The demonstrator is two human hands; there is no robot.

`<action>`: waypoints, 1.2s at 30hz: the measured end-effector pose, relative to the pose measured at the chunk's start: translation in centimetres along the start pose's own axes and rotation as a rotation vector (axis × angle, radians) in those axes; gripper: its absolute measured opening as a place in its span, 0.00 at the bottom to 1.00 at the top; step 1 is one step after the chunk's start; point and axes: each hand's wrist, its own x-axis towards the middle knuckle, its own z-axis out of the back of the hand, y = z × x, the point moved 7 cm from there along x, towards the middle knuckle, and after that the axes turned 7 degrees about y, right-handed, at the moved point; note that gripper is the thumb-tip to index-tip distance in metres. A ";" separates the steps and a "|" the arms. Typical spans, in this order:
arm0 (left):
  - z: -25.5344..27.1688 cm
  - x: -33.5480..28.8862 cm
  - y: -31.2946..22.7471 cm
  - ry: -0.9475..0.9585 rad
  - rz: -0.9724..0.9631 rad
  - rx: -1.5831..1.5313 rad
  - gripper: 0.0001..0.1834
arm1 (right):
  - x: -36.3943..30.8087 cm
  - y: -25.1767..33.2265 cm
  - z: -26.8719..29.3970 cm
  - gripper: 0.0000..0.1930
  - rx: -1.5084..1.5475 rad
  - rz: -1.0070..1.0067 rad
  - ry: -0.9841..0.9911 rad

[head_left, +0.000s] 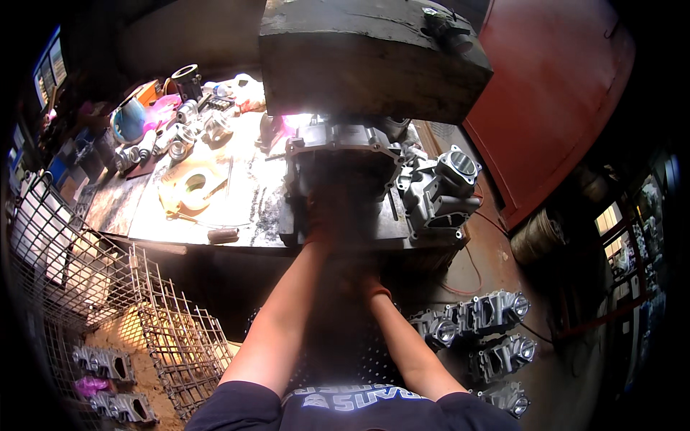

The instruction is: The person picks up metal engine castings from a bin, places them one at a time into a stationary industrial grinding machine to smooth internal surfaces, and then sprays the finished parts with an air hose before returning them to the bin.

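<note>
Workbench (pixel 253 197) | large casting (pixel 343 136), centre | second casting (pixel 435 190), right | pale ring (pixel 175 188), left | short cylinder (pixel 223 235), front edge

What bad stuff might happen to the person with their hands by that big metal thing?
A finger might get scraped or pinched: the left hand is in deep shadow, right up by the big metal casting, so it may be hard to see any sharp edges.
Something heavy might also fall: the casting stands near the front edge of the table, and another grey metal part sits near the right corner, so a bump could knock one off.
</note>
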 end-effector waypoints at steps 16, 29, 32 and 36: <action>-1.7 0.8 -0.6 -0.051 -0.039 0.036 0.22 | -2.5 -1.3 1.0 0.22 0.136 -0.115 -0.040; -3.3 0.2 0.1 -0.132 -0.214 0.192 0.23 | -3.2 -2.4 2.1 0.16 0.338 -0.254 -0.018; -4.4 0.5 0.9 -0.072 -0.197 0.230 0.22 | -1.8 -2.5 1.1 0.16 0.329 -0.204 0.019; -5.6 0.3 1.9 0.066 -0.128 0.360 0.22 | -2.3 -2.3 1.8 0.21 0.262 -0.156 -0.057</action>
